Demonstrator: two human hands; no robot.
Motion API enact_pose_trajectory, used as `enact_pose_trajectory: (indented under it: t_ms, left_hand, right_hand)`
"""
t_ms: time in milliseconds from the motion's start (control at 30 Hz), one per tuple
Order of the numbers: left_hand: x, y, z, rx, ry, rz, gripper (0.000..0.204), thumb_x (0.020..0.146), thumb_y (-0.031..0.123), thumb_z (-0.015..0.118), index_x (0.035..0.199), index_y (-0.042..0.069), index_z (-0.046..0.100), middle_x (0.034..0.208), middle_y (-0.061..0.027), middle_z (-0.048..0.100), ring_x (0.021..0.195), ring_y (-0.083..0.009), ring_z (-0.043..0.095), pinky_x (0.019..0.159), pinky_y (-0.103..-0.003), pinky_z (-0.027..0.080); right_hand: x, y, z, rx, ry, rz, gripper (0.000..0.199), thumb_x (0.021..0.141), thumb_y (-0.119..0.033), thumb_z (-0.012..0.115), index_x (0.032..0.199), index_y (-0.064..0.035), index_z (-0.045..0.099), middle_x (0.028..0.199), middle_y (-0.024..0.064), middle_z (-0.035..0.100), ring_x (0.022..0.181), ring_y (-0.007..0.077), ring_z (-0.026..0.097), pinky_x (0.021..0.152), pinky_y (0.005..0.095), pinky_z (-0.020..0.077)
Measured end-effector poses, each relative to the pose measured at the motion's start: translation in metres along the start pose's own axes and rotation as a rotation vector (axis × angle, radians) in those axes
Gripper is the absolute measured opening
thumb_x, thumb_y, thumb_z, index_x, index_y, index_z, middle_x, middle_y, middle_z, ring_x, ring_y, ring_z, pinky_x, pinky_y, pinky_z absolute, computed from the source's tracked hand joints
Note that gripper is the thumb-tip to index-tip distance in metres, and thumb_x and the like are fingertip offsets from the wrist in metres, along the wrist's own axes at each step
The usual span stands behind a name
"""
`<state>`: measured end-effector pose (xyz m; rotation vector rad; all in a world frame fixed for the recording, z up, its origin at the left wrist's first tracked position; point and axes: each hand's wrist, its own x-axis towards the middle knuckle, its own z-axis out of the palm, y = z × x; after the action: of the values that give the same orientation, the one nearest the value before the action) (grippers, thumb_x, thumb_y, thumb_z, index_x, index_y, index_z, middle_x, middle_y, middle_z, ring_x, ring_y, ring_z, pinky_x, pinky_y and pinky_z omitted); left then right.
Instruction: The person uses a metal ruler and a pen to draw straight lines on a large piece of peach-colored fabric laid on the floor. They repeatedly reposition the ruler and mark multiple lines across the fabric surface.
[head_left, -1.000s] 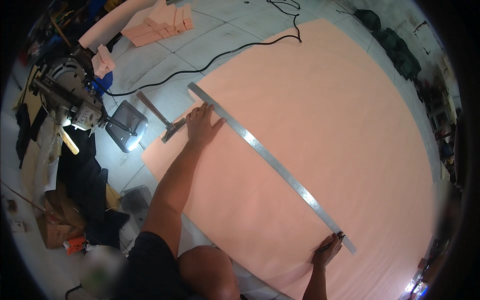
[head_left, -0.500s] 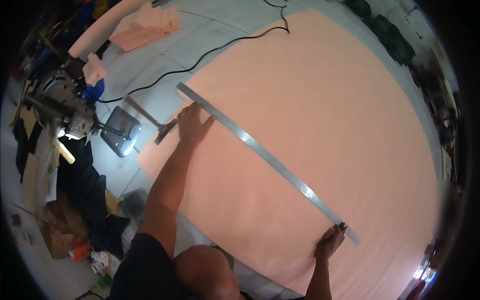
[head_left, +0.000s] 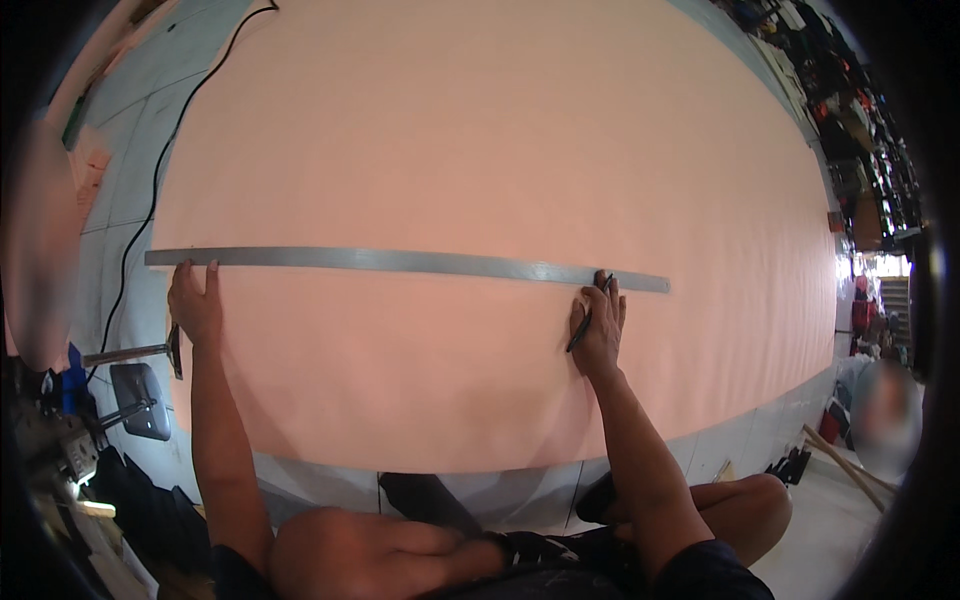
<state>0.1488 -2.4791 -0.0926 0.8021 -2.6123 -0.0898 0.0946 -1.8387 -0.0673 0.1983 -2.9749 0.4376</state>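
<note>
A long metal ruler (head_left: 400,260) lies nearly level across a wide peach-coloured sheet (head_left: 480,150) on the floor. Near its left end, my left hand (head_left: 197,308) rests with fingers and thumb apart, the tips touching the ruler's near edge. My right hand (head_left: 598,330) lies by the right part of the ruler, fingertips on the metal. Between thumb and fingers of that hand sits a slim dark pen (head_left: 577,338). Just left of my left hand, a hammer (head_left: 130,354) has its head on the sheet's left edge.
A black cable (head_left: 155,190) runs along the tiles left of the sheet. A machine with a grey plate (head_left: 140,400) stands at lower left. Wooden sticks (head_left: 850,465) lie at lower right, near a blurred person (head_left: 885,420). Piled goods (head_left: 850,120) line the far right.
The view has turned rightward, so the ruler now looks level instead of slanted. My left hand stays by its left end; my right hand is somewhat farther from the right end.
</note>
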Motion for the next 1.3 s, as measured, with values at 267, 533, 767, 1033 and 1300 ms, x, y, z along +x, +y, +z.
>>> enact_pose_trajectory:
  t_ms: [267, 533, 767, 1033, 1300]
  left_hand:
    - [-0.001, 0.001, -0.003, -0.002, -0.032, -0.014, 0.062, 0.097, 0.049, 0.063, 0.132, -0.002, 0.061, 0.137, -0.0217, 0.061, 0.128, -0.0395, 0.056, 0.11, -0.048, 0.041]
    - [0.001, -0.007, 0.002, -0.019, -0.02, -0.004, 0.063, 0.098, 0.05, 0.063, 0.132, -0.002, 0.062, 0.136, -0.0221, 0.062, 0.128, -0.0398, 0.056, 0.111, -0.048, 0.041]
    - [0.002, -0.011, 0.004, -0.008, -0.015, 0.029, 0.063, 0.098, 0.051, 0.063, 0.131, -0.002, 0.062, 0.136, -0.0225, 0.062, 0.127, -0.0403, 0.057, 0.109, -0.048, 0.042]
    - [0.003, -0.024, 0.014, -0.004, 0.001, 0.068, 0.064, 0.099, 0.051, 0.06, 0.13, -0.006, 0.062, 0.135, -0.0257, 0.062, 0.126, -0.0427, 0.057, 0.109, -0.049, 0.043]
    - [0.001, -0.02, 0.014, 0.009, 0.027, 0.093, 0.062, 0.099, 0.048, 0.062, 0.129, -0.007, 0.062, 0.132, -0.0267, 0.063, 0.124, -0.0436, 0.059, 0.107, -0.048, 0.045]
  right_hand:
    - [-0.001, -0.004, -0.001, 0.0, -0.015, 0.02, 0.03, 0.1, -0.024, 0.059, 0.126, -0.011, 0.053, 0.159, 0.0183, 0.041, 0.151, 0.0416, 0.029, 0.123, 0.0574, 0.018]
    - [0.0, -0.003, 0.0, 0.023, -0.002, 0.034, 0.027, 0.098, -0.023, 0.061, 0.122, -0.0101, 0.057, 0.157, 0.0168, 0.044, 0.15, 0.0405, 0.032, 0.122, 0.0574, 0.0206]
    - [-0.002, -0.004, 0.002, 0.023, 0.052, 0.02, 0.027, 0.098, -0.025, 0.062, 0.12, -0.0095, 0.058, 0.154, 0.0169, 0.048, 0.147, 0.0407, 0.037, 0.121, 0.0597, 0.0233]
    - [-0.001, -0.001, 0.005, 0.028, 0.06, 0.019, 0.027, 0.099, -0.026, 0.062, 0.118, -0.0077, 0.059, 0.152, 0.0206, 0.049, 0.146, 0.0431, 0.037, 0.121, 0.0596, 0.0234]
    - [-0.001, -0.001, 0.001, 0.028, 0.05, 0.023, 0.028, 0.099, -0.027, 0.061, 0.12, -0.008, 0.059, 0.152, 0.0194, 0.048, 0.147, 0.0413, 0.036, 0.121, 0.0599, 0.0236]
